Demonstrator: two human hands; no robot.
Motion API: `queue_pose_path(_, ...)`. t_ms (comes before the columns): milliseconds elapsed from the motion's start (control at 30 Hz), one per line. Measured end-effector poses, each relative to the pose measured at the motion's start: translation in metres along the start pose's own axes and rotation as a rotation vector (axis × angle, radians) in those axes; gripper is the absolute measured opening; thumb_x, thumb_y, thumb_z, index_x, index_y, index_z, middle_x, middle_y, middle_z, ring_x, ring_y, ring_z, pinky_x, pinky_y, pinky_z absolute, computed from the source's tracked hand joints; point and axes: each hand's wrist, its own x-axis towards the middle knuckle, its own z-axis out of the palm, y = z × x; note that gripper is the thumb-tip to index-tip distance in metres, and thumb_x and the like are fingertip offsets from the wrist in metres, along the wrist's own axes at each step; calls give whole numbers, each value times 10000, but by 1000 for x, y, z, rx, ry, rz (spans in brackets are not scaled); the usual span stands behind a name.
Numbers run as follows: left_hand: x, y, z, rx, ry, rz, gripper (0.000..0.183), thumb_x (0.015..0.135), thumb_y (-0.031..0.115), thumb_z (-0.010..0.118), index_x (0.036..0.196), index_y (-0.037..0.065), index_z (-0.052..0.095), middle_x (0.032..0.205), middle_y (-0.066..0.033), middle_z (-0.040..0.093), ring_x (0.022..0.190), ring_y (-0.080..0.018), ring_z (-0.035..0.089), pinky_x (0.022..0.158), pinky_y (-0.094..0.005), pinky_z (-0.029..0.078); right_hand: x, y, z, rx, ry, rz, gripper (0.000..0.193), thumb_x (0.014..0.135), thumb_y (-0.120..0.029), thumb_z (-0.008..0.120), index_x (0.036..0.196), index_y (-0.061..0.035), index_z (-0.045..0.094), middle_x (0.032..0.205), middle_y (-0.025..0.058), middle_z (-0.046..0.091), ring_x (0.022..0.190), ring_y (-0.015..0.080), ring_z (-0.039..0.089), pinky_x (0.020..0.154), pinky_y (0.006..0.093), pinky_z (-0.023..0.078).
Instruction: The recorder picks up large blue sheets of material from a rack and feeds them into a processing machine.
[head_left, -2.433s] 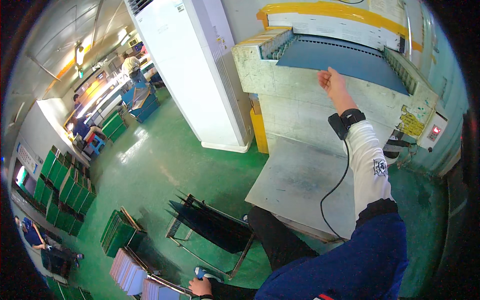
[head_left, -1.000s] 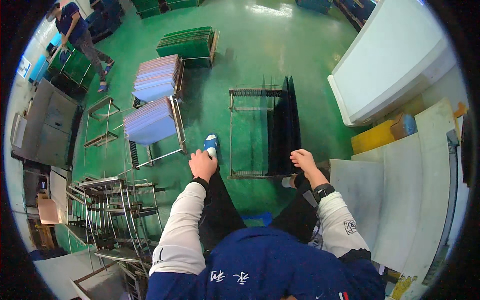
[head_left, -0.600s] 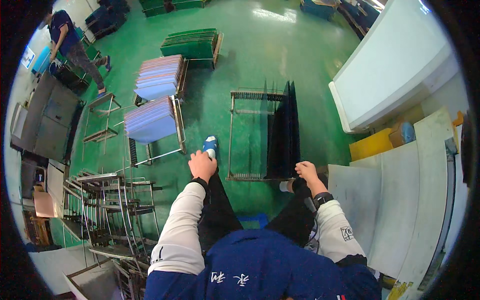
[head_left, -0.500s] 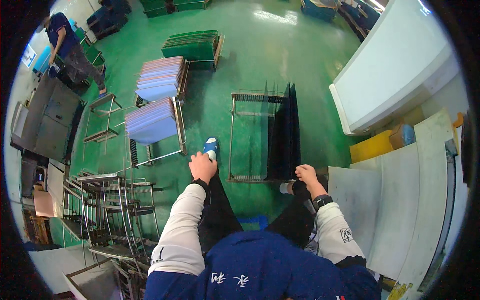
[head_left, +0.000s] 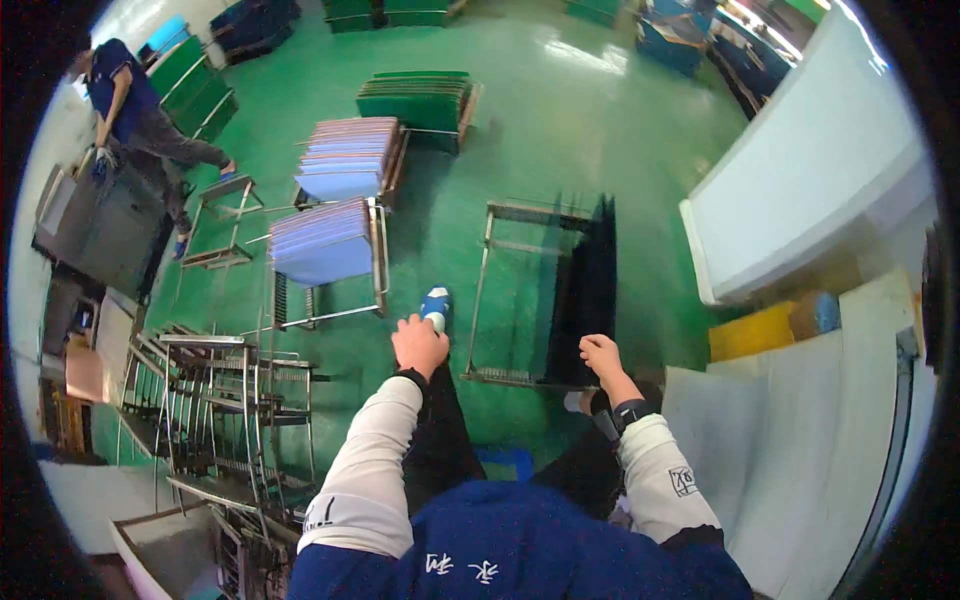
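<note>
In front of me on the green floor stands a metal rack (head_left: 487, 262) with slotted bars. Several thin dark panels (head_left: 590, 290) stand upright along its right side. My right hand (head_left: 603, 357) hovers by the near end of these panels, fingers curled together, with nothing visible in them. I cannot tell whether it touches a panel. My left hand (head_left: 420, 346) is over my left leg, near the blue and white shoe (head_left: 436, 303); its fingers are loosely bent, slightly apart, and hold nothing.
Racks of lilac-faced panels (head_left: 322, 243) and green panels (head_left: 415, 103) stand ahead to the left. Empty metal racks (head_left: 208, 400) crowd the near left. A person (head_left: 130, 105) bends beside a grey cabinet (head_left: 105, 225). Pale boards (head_left: 800, 430) and a white machine (head_left: 810, 170) line the right.
My view has shifted, so the racks appear lower and further right. My right hand has drawn slightly left, across the panels' near end. The person at far left has stepped apart at the legs.
</note>
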Motion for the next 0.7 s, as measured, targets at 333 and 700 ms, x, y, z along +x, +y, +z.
queue_pose_path(333,-8,-21,-1,-25,39,-56,315,750,277,617,964,50,667,1028,-119,644,983,-322,589,765,-466,488,59,-64,76,-134,17,-269,617,808,-170,713,1337,56,491,1321,209,528,1158,297,573,992,391,447)
queue_pose_path(700,2,-21,-8,-125,48,-11,353,771,340,648,947,36,685,1009,-131,619,990,-319,582,764,-475,498,153,-55,90,-581,142,-317,805,718,-165,776,1409,-8,394,1462,234,377,1340,406,371,1112,467,324)
